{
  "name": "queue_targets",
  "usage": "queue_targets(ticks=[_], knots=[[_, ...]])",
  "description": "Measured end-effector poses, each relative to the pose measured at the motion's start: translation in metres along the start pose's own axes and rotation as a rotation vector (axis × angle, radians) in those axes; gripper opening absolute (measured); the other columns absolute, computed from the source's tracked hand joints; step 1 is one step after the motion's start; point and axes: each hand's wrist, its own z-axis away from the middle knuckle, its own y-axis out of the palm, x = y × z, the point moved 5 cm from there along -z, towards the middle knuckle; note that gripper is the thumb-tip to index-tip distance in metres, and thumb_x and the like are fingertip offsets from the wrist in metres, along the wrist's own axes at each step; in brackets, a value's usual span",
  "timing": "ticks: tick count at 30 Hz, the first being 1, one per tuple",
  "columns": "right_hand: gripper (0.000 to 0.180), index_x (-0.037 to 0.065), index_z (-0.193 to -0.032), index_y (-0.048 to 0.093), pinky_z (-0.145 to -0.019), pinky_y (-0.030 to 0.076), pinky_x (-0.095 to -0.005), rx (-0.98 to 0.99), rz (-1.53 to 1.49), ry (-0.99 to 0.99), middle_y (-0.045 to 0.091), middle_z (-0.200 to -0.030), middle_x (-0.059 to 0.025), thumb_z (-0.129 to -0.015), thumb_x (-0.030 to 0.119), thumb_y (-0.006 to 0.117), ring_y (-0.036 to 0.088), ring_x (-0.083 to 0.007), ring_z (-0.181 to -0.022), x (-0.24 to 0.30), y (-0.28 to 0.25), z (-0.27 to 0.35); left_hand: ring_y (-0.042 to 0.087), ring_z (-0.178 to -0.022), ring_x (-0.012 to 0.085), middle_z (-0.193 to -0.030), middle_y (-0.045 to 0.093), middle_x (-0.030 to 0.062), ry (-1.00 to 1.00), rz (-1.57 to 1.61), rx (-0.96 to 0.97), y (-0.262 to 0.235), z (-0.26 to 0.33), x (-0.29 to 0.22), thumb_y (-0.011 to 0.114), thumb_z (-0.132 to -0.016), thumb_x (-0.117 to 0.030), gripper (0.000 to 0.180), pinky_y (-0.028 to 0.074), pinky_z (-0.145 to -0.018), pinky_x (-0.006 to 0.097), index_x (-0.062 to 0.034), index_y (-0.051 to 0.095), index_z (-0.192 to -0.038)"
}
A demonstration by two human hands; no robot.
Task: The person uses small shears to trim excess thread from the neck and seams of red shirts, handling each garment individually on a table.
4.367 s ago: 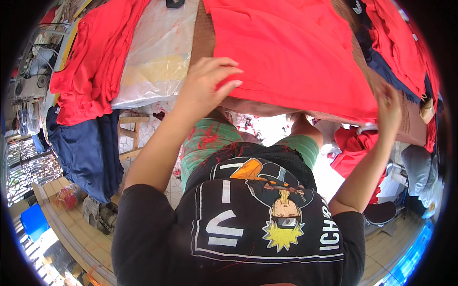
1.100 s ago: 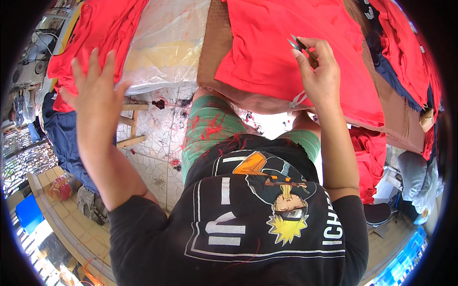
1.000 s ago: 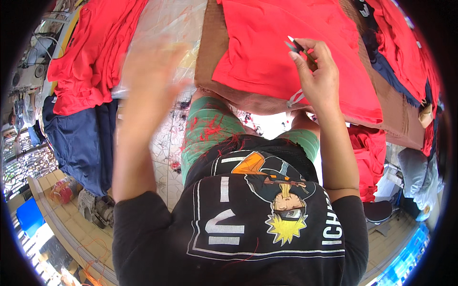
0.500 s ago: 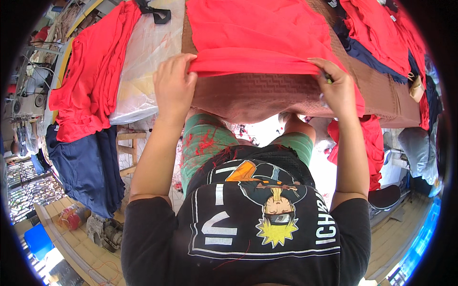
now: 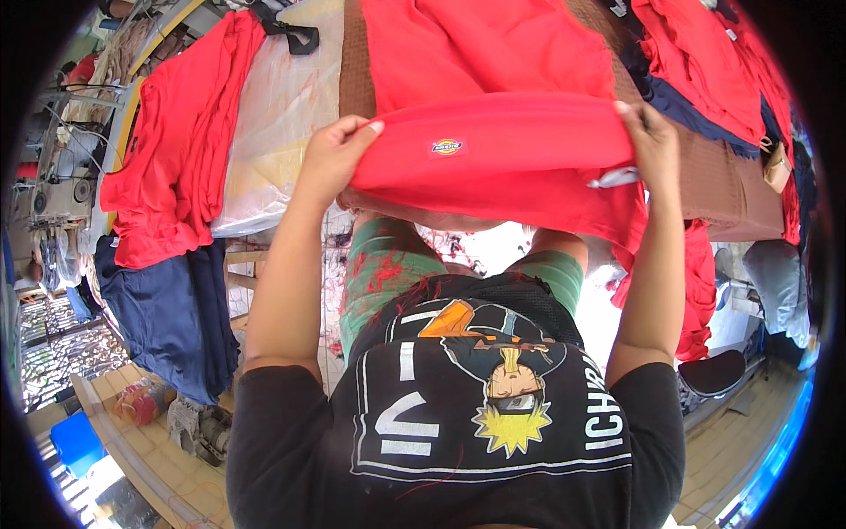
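Note:
A red garment (image 5: 493, 163) is stretched between my two hands, with its middle on the brown-covered table and its lower part hanging over the near edge. A small sewn label (image 5: 447, 147) shows on the raised band of cloth. My left hand (image 5: 333, 159) pinches the left end, thumb on top. At the right end, my right hand (image 5: 652, 145) is closed on the cloth in the same way. Out from under that palm pokes a small pale, metallic-looking tool (image 5: 615, 179), whose kind I cannot make out. The fingers behind the cloth are hidden.
Red clothing (image 5: 181, 141) and a dark blue piece (image 5: 167, 309) drape over the left side. More red clothes (image 5: 705, 70) lie at the far right of the brown cover (image 5: 740, 194). A black strap (image 5: 295, 35) rests on clear plastic sheeting (image 5: 273, 123).
Both hands have lifted the garment's near edge and turned it, so the band with the label faces up. More cloth now hangs over the table's front edge.

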Motion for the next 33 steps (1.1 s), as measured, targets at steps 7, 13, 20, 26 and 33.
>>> queue_targets(ticks=[7, 13, 20, 26, 33], knots=[[0.036, 0.010, -0.113, 0.060, -0.076, 0.051, -0.0362, -0.270, 0.596, -0.227, 0.065, -0.100, -0.0137, -0.088, 0.035, 0.066, 0.065, -0.0278, -0.088, 0.012, 0.024, 0.004, 0.067, -0.091, 0.0237, -0.102, 0.067, 0.0121, 0.255, -0.426, -0.288, 0.006, 0.016, -0.039, 0.069, -0.085, -0.015, 0.022, 0.052, -0.081, 0.033, -0.0025, 0.068, -0.103], [0.024, 0.005, -0.112, 0.059, -0.077, 0.050, -0.0331, 0.181, -0.161, -0.201, 0.065, -0.096, -0.0140, -0.090, 0.013, 0.063, 0.065, -0.0251, -0.088, 0.100, 0.110, 0.048, 0.066, -0.087, 0.0192, -0.104, 0.068, 0.0089, 0.356, -0.598, -0.149, 0.055, 0.044, -0.032, 0.074, -0.080, -0.012, 0.023, 0.052, -0.078, 0.030, -0.0030, 0.071, -0.100], [0.015, 0.002, -0.099, 0.062, -0.071, 0.050, -0.0356, 0.498, -0.227, -0.061, 0.068, -0.094, -0.0154, -0.087, 0.011, 0.065, 0.066, -0.0278, -0.078, 0.074, 0.180, 0.083, 0.066, -0.089, 0.0277, -0.099, 0.068, 0.0110, 0.465, -0.691, -0.175, 0.066, 0.048, -0.003, 0.073, -0.078, -0.012, 0.020, 0.052, -0.078, 0.036, -0.0026, 0.071, -0.096], [0.014, 0.002, -0.099, 0.062, -0.074, 0.050, -0.0329, 0.533, -0.211, -0.072, 0.066, -0.092, -0.0122, -0.087, 0.007, 0.064, 0.063, -0.0227, -0.081, 0.075, 0.179, 0.082, 0.067, -0.083, 0.0246, -0.091, 0.069, 0.0122, 0.331, -0.578, -0.186, 0.060, 0.040, 0.001, 0.066, -0.087, -0.013, 0.015, 0.051, -0.076, 0.033, 0.0000, 0.068, -0.094], [0.016, 0.002, -0.098, 0.063, -0.075, 0.050, -0.0370, 0.536, -0.180, -0.206, 0.062, -0.094, -0.0145, -0.084, 0.008, 0.066, 0.063, -0.0308, -0.087, 0.081, 0.176, 0.082, 0.064, -0.078, 0.0138, -0.085, 0.069, 0.0095, 0.148, -0.476, -0.107, 0.055, 0.033, 0.008, 0.059, -0.094, -0.019, 0.020, 0.050, -0.075, 0.028, -0.0001, 0.064, -0.100]])
